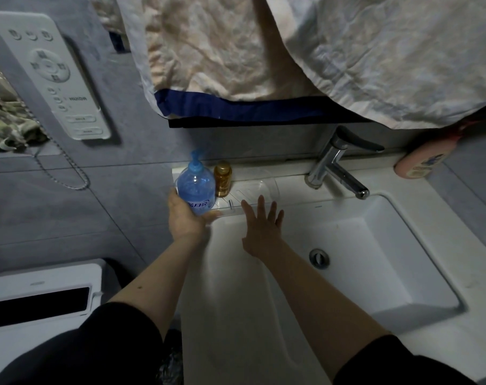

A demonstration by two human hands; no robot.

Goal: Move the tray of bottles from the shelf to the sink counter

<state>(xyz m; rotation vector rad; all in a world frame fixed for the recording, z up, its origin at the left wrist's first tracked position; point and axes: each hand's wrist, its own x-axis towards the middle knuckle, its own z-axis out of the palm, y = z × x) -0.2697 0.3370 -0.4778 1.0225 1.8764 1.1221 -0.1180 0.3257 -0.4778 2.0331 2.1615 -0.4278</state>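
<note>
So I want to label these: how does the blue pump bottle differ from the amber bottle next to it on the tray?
The blue pump bottle is taller and wider; the amber bottle is short and slim. The blue one has a pump top, the amber one a plain gold-coloured cap. The left hand touches the blue bottle; nothing touches the amber bottle. Both stand upright on the clear tray, at its left end.

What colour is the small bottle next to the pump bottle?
Amber-gold, cap included; the small bottle shows in the head view, right of the blue pump bottle.
</note>
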